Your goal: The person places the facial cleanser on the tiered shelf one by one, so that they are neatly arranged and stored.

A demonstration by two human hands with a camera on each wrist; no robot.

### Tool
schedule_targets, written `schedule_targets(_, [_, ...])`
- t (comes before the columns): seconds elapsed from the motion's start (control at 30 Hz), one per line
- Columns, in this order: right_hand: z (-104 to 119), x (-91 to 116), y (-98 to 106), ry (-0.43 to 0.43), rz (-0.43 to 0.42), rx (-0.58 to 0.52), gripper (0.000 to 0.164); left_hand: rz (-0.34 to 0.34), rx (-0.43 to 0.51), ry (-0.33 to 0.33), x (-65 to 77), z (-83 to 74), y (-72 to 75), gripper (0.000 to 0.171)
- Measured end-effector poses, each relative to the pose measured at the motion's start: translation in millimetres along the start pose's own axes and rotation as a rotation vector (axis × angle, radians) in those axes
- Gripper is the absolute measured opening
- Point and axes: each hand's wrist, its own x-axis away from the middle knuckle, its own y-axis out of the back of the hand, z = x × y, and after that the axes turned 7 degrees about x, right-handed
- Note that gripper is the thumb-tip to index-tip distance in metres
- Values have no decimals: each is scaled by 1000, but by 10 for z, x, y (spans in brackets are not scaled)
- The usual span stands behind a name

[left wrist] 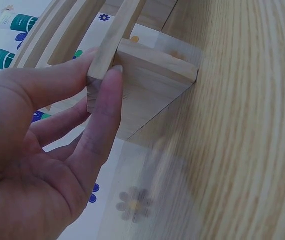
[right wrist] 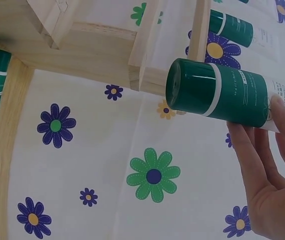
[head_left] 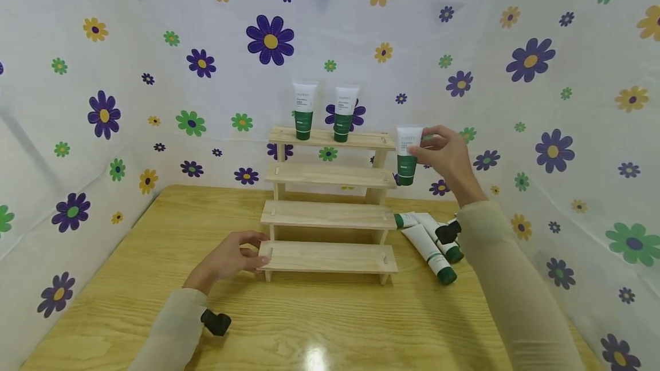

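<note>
A white-and-green squeeze tube (head_left: pixel 406 156) is pinched in my right hand (head_left: pixel 447 156), upright with its green cap down, beside the right end of the top shelf. In the right wrist view, thumb and fingers grip the tube (right wrist: pixel 237 95) around its middle. My left hand (head_left: pixel 229 259) pinches the left end of the lowest step of a wooden tiered rack (head_left: pixel 330 257). The left wrist view has thumb and fingertip on that board's end (left wrist: pixel 102 70). Two matching tubes, one at left (head_left: pixel 304 112) and one nearer the middle (head_left: pixel 344 114), stand caps down on the top shelf.
Several more tubes (head_left: pixel 430 251) lie in a loose pile on the wood-grain table (head_left: pixel 319 319), right of the rack. A flower-printed white cloth (head_left: pixel 330 27) rises behind the table and along both sides. Each wrist carries a small black camera (head_left: pixel 215 322).
</note>
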Motion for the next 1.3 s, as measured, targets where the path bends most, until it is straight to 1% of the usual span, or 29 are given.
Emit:
schedule_targets(0.13, [35, -49, 2, 17, -5, -22, 49, -2, 2, 3, 4, -11, -7, 60])
schedule_targets(0.43, [190, -154, -52, 68, -30, -58, 52, -20, 12, 29, 13, -22, -6, 61])
schedule_targets(0.6, [263, -250, -92, 50, -55, -67, 51, -14, 12, 25, 11, -19, -7, 61])
schedule_targets(0.8, [319, -347, -163, 32, -97, -82, 46, 1, 8, 11, 2, -4, -3, 60])
schedule_targets(1.1, [367, -485, -280, 33, -110, -120, 43, 2, 13, 8, 2, 2, 0, 61])
schedule_targets(1.3, [393, -566, -330, 20, -133, -158, 41, 5, 8, 4, 4, -1, -2, 61])
